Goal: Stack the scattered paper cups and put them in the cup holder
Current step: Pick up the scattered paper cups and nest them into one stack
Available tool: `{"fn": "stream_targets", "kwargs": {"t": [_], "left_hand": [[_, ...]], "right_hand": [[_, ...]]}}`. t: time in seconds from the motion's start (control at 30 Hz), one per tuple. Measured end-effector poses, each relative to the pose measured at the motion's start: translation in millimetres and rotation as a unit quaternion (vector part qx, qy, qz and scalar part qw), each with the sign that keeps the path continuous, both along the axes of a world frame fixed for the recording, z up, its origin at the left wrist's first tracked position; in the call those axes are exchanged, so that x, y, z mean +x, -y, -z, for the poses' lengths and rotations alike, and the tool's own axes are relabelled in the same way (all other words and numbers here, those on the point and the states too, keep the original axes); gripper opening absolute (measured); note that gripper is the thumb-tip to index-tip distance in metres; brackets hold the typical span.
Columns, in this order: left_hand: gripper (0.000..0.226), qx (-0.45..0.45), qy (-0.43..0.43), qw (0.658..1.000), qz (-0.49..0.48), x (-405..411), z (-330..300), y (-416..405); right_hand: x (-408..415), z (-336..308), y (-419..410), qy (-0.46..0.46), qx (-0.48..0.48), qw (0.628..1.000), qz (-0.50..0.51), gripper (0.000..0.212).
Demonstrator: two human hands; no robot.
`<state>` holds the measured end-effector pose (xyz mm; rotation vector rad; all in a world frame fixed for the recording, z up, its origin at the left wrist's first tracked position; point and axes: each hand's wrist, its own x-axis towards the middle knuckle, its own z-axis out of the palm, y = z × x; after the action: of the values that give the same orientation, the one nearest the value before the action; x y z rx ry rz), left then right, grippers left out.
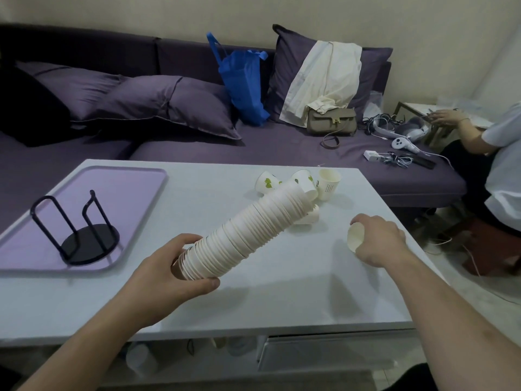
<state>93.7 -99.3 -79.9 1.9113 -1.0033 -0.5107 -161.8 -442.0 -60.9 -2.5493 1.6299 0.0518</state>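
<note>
Most of the stacking looks done, though nothing has reached the holder yet. The left hand (169,266) wraps its grip around the base end of a long nested stack of white paper cups (248,224), thumb below and fingers curled over the top, holding it tilted above the pale grey tabletop (282,292) with the open end pointing away toward the far side. The right hand (377,241) has its grip curled around a single white paper cup (355,237), its mouth turned toward the stack; this cup appears to be the next one to go on.

A few loose cups remain. Near the far edge lie two white cups with green leaf print (267,183), tipped on their sides, and an upright white cup with small printed text (328,184) stands just beside them. Another plain cup (311,217) shows partly behind the stack's far end.

The black wire cup holder with a round base (81,232) stands empty on the lilac rectangular tray (132,182) at the left of the tabletop, well apart from both hands. So what is left, by my judgement: add the held cup, gather the remaining four or so, then lower the whole stack into the holder.
</note>
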Motion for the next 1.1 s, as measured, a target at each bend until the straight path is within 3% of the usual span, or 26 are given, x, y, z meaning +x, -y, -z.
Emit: {"fn": "stream_targets", "kwargs": {"t": [0.07,0.13,0.2,0.27,0.33,0.37,0.47,0.73,0.83,0.93,1.0,1.1], "left_hand": [[0.063,0.006,0.003,1.0,0.0,0,1,-1],[0.063,0.011,0.003,1.0,0.001,2,1,-2],[0.064,0.016,0.005,1.0,0.001,3,1,-3],[0.064,0.019,0.008,1.0,0.003,4,2,-3],[0.064,0.026,0.014,1.0,0.005,4,3,-4],[0.065,0.03,0.018,0.999,0.008,4,3,-4],[0.065,0.036,0.031,0.999,0.018,3,4,-5],[0.064,0.033,0.033,0.999,0.017,0,2,-4],[0.064,0.026,0.02,0.999,0.016,-2,2,-2],[0.064,0.018,0.018,1.0,0.012,0,1,-2],[0.064,0.012,0.012,1.0,0.006,1,1,-2],[0.065,0.005,0.004,1.0,0.007,2,1,-3]], "right_hand": [[3,-3,-2,0.087,-0.003,0.995,0.038,0.066],[9,-13,-10,0.268,0.011,0.96,0.083,0.062],[17,-25,-20,0.458,0.06,0.881,0.107,0.053],[25,-34,-28,0.613,0.153,0.77,0.087,0.049],[32,-38,-35,0.69,0.233,0.684,0.044,0.03],[34,-39,-38,0.706,0.259,0.659,0.021,0.021],[42,-42,-48,0.715,0.309,0.626,-0.024,0.027],[57,-36,-74,0.595,0.373,0.699,-0.138,0.045],[53,-35,-76,0.544,0.426,0.694,-0.202,0.055],[41,-39,-62,0.57,0.437,0.668,-0.197,0.056],[32,-42,-52,0.544,0.393,0.722,-0.172,0.063],[20,-42,-48,0.357,0.259,0.876,-0.195,0.075]]}}
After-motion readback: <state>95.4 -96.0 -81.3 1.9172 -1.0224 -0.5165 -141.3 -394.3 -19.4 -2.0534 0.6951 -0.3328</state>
